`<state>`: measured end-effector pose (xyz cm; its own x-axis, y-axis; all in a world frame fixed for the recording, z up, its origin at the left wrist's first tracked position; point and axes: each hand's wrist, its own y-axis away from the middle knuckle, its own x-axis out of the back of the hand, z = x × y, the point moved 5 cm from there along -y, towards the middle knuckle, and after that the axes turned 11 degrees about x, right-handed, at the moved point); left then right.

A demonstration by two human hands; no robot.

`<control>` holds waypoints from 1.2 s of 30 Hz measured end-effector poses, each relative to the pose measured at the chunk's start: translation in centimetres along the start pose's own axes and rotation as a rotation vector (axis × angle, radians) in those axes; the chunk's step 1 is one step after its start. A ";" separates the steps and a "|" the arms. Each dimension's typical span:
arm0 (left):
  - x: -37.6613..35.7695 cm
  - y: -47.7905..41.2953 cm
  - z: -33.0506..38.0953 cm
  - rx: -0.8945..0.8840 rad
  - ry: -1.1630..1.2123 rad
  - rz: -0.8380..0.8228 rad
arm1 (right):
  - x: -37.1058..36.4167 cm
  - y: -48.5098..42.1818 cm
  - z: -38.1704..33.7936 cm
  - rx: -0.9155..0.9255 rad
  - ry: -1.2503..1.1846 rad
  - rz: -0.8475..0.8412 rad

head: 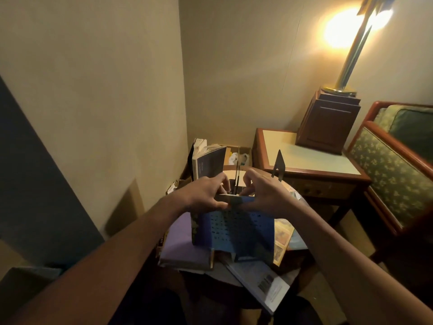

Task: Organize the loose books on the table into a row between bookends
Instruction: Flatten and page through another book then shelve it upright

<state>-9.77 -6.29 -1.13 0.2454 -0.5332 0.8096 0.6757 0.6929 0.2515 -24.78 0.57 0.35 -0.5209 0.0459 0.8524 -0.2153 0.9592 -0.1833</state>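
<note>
While stood upright in the middle of the clutter, a blue patterned book with dark dotted print (243,228) is gripped along its top edge by the left hand (206,195) and the right hand (264,195), fingers curled over it. A dark-blue paperback (209,164) is stood far left of it, a thin dark metal bookend (278,165) far right. A flat purple book (182,247) is laid near left.

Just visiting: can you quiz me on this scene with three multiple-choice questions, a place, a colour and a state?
1. The lamp stands on: A the side table; B the floor; C the chair.
2. The flat book left of the held book is: A red; B purple; C white.
3. The held book is: A lying flat; B upright; C inside a box.
Key: 1 A, its base sits on the tabletop. 2 B, its cover is purple. 3 B, it stands, left hand and right hand gripping its top edge.
</note>
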 end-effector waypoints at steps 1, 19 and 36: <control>0.2 0.0 0.1 -0.008 -0.052 -0.008 | 0.2 0.1 -0.2 0.023 0.012 0.014; 0.1 3.0 0.3 -0.125 0.837 0.035 | 2.2 5.8 4.9 -0.143 -0.307 0.664; -2.5 2.1 0.0 -0.058 1.041 0.331 | 0.5 4.4 2.4 -0.329 -0.229 0.640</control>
<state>-8.96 -3.48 -2.65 0.8698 -0.4930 -0.0192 0.4932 0.8681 0.0569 -27.98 4.11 -1.22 -0.6278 0.5978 0.4986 0.4267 0.8000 -0.4219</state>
